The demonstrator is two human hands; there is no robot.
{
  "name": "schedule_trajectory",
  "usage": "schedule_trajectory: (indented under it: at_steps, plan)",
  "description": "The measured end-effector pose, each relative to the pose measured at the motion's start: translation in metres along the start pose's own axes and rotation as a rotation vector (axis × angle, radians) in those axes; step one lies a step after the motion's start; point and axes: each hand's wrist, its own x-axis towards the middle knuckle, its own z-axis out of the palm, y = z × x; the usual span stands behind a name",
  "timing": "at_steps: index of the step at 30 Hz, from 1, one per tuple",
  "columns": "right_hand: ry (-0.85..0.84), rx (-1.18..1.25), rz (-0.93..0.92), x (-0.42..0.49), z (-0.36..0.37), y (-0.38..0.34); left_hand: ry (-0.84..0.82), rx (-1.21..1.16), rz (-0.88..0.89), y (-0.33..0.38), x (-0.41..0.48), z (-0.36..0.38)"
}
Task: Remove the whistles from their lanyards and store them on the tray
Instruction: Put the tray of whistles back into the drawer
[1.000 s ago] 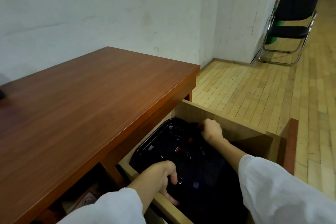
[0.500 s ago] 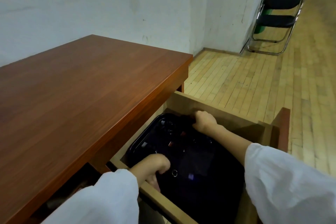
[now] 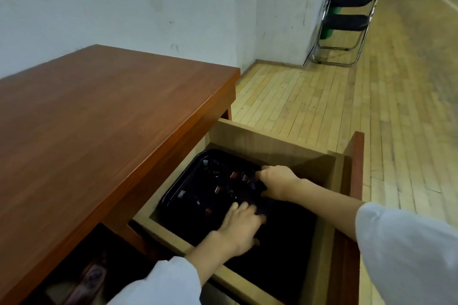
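Observation:
A black tray [image 3: 165,197] lies inside an open wooden drawer [image 3: 250,136]. Several small whistles, dark and reddish [image 3: 234,175], are scattered on it; no lanyard can be made out in the dark. My right hand [image 3: 278,181] is curled at the tray's far right corner, fingers closed on its rim. My left hand [image 3: 239,229] lies over the tray's near right part, blurred, with fingers stretched out and apart and nothing seen in them. The drawer's right half is dark cloth or shadow.
The brown desk top [image 3: 99,119] overhangs the drawer's left side. Below it a dark compartment holds a blurred object [image 3: 91,277]. The drawer front [image 3: 357,171] stands at the right. A black folding chair [image 3: 347,15] is by the wall on the wooden floor.
My left hand has left the drawer's near edge and moved forward onto the tray with its fingers spread. My right hand stays at the far corner. The view has tilted down.

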Motion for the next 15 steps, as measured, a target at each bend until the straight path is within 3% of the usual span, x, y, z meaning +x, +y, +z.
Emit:
schedule_trajectory:
  at_steps: [9,12,15]
  plan:
    - [-0.062,-0.091,-0.076,-0.002,0.008,-0.007,-0.017,-0.093,0.021,-0.006,0.012,-0.001]
    - [-0.103,0.119,0.005,-0.001,0.002,0.002,0.012,-0.199,-0.029,-0.022,0.006,-0.009]
    - [0.017,0.507,0.24,0.004,-0.01,0.027,0.214,-0.31,-0.128,-0.052,0.004,-0.015]
